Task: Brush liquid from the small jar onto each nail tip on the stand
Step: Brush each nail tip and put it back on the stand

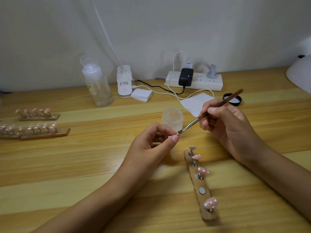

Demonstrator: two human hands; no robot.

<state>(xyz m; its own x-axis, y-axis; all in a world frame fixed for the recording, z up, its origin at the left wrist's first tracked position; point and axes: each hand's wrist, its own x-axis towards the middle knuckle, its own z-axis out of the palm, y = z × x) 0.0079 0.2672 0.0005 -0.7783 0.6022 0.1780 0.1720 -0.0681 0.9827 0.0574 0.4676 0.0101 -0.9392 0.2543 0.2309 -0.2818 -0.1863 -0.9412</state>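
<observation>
pinching a half-hidden nail tip (177, 135), left hand (151, 146) meets the brush (191, 123).

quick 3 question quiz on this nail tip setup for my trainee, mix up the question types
1. True or false: the small frosted jar has its lid on.
2. How many pink nail tips sit on the near wooden stand? A three, B four, C five.
3. Which hand holds the thin brown-handled brush?

Key
1. False; it stands open.
2. B; one round magnet spot is bare.
3. The right hand; the left hand pinches a lifted nail tip at the bristles.
</observation>
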